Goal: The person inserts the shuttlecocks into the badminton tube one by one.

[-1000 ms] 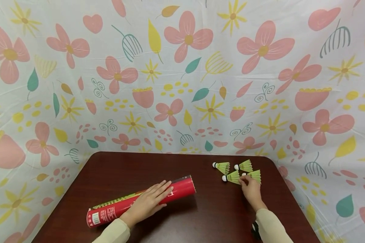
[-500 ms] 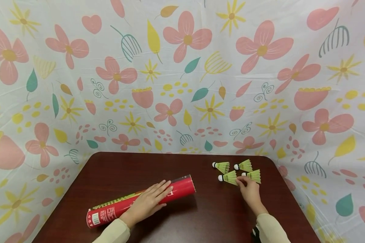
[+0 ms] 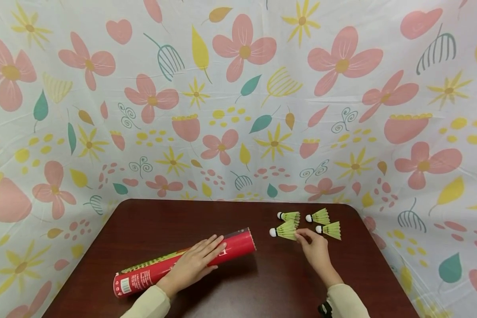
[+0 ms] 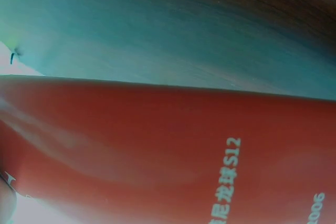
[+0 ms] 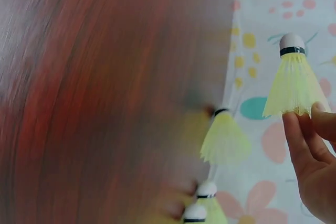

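Note:
My left hand [image 3: 192, 265] lies over a red cardboard shuttlecock tube [image 3: 238, 245], fingers straight across its top and thumb along the near side. Red tube wall [image 4: 131, 140] with white lettering fills much of the left wrist view. My right hand [image 3: 314, 251] pinches a yellow shuttlecock [image 3: 284, 230] by the skirt's rim, its white cork pointing left toward the tube's end. Thumb and fingers on that rim also show in the right wrist view, below the held shuttlecock [image 5: 295, 80]. Three more shuttlecocks lie close by: one behind [image 3: 289, 216], two to the right, including one [image 3: 329, 229] beside my hand.
Everything rests on a dark brown tabletop [image 3: 163, 221] with rounded back corners. A white cloth [image 3: 238, 176] printed with flowers hangs behind the table and along its sides. A small black item [image 3: 325, 309] shows at the right sleeve.
The right hand has carried the pinched shuttlecock left, away from the other three and toward the tube's right end. Left hand and tube stay nearly still.

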The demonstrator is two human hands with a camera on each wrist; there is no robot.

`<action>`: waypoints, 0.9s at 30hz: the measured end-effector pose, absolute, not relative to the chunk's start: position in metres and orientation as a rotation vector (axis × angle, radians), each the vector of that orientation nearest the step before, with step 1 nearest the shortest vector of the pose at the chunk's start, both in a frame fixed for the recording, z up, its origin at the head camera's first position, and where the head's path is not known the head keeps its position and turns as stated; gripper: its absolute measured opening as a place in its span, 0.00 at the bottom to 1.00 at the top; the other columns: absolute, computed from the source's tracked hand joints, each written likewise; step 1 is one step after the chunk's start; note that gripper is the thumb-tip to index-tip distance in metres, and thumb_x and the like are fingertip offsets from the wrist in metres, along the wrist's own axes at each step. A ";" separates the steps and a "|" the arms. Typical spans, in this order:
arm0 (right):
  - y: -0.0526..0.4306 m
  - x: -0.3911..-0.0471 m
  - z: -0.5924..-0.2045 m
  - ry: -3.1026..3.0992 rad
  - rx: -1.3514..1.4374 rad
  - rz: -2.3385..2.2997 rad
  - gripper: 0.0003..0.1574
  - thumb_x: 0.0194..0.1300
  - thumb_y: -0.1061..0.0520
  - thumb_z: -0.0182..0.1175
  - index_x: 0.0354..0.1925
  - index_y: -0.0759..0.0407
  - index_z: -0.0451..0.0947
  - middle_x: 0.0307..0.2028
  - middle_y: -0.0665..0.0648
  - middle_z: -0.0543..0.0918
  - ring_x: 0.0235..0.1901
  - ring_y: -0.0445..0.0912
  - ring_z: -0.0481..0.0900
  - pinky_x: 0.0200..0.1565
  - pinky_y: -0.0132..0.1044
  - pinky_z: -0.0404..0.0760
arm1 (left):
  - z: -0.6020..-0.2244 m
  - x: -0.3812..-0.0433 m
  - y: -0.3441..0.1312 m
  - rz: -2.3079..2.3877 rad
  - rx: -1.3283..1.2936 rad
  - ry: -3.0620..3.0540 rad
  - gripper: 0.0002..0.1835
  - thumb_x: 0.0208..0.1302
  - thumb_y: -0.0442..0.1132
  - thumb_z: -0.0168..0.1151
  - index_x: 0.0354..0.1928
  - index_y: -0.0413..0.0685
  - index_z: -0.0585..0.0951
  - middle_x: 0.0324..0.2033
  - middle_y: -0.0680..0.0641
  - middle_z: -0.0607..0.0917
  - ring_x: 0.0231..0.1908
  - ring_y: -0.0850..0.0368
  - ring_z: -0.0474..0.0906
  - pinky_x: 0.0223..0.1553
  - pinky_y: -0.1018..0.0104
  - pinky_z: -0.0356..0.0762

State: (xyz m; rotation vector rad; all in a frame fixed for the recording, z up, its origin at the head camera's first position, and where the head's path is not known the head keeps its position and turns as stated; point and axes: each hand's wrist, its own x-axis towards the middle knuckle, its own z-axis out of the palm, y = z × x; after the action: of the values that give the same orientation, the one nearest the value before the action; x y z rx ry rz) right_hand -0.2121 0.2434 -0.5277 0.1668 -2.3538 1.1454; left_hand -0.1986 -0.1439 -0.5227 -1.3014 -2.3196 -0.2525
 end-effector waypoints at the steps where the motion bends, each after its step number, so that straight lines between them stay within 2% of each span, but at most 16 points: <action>1: 0.240 -0.212 -0.526 -2.344 0.180 1.160 0.05 0.59 0.66 0.66 0.34 0.58 0.84 0.24 0.51 0.84 0.25 0.50 0.82 0.23 0.30 0.76 | -0.523 -0.199 -0.144 -0.253 -1.301 -2.321 0.47 0.53 0.48 0.73 0.72 0.47 0.61 0.70 0.44 0.63 0.68 0.47 0.63 0.64 0.54 0.66; 8: 0.220 -0.207 -0.517 -2.276 0.282 1.210 0.07 0.56 0.68 0.67 0.33 0.58 0.84 0.26 0.50 0.85 0.25 0.41 0.81 0.26 0.30 0.79 | -0.521 -0.198 -0.145 -0.250 -1.294 -2.362 0.50 0.51 0.46 0.75 0.74 0.49 0.59 0.72 0.46 0.61 0.69 0.48 0.61 0.66 0.55 0.63; 18: 0.198 -0.200 -0.514 -2.243 0.362 1.302 0.03 0.59 0.61 0.66 0.34 0.58 0.84 0.30 0.57 0.86 0.28 0.44 0.84 0.30 0.30 0.82 | -0.521 -0.197 -0.143 -0.248 -1.295 -2.369 0.50 0.50 0.46 0.75 0.73 0.49 0.59 0.71 0.46 0.61 0.69 0.49 0.60 0.66 0.56 0.63; 27: 0.177 -0.195 -0.514 -2.177 0.498 1.278 0.09 0.53 0.69 0.69 0.33 0.58 0.84 0.29 0.51 0.86 0.28 0.43 0.83 0.31 0.23 0.78 | -0.522 -0.197 -0.141 -0.277 -1.314 -2.329 0.50 0.48 0.44 0.77 0.72 0.46 0.62 0.70 0.43 0.64 0.67 0.45 0.64 0.63 0.53 0.66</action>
State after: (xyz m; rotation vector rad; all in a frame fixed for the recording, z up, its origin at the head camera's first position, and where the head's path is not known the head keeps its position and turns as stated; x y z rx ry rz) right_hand -0.1954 0.1770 -0.5140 0.4982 -2.1770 1.2782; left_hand -0.1965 -0.1408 -0.5221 -1.3145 -2.3294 -0.2772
